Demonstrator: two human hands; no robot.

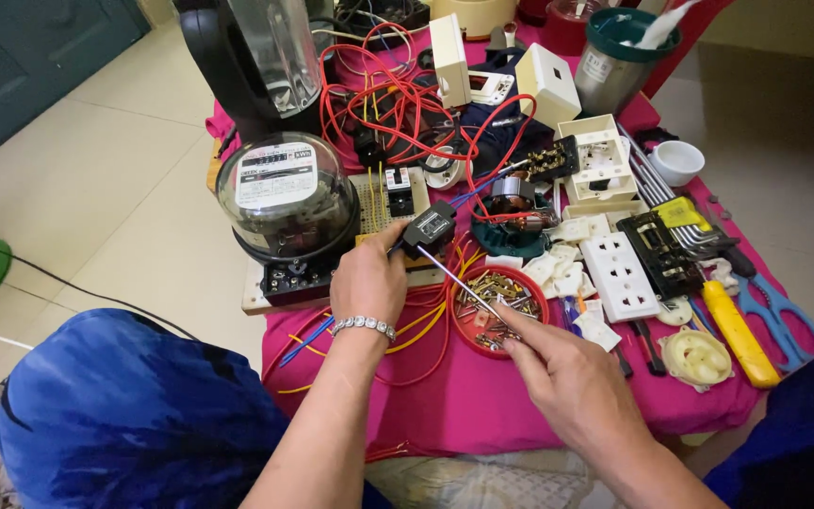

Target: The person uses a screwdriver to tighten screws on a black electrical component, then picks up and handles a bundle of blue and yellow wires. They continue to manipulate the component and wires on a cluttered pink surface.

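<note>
Pink cloth covers the tabletop [482, 405], and on it the work looks to be at an early stage. The left hand [367, 281] has its fingers [396, 256] closed around a small black switch-like part [429, 229], held up just above the wooden board [254, 300] that carries the round glass-domed meter [284, 193]. Blue wires [482, 186] run away from the far side of that part. The right hand [572, 377] pinches the near end of a thin screwdriver [468, 286] between narrow fingers [512, 344]; its shaft slants up to meet the black part at the left fingers. Directly under the shaft sits a red dish of brass screws and small fittings [499, 303]. Judging from this, the part is being fastened or loosened at one terminal, while the loose red and yellow wires [398, 108] beyond the fingers, and the white sockets [619, 275] to the right of them, lie unconnected. Much wiring seems left.
</note>
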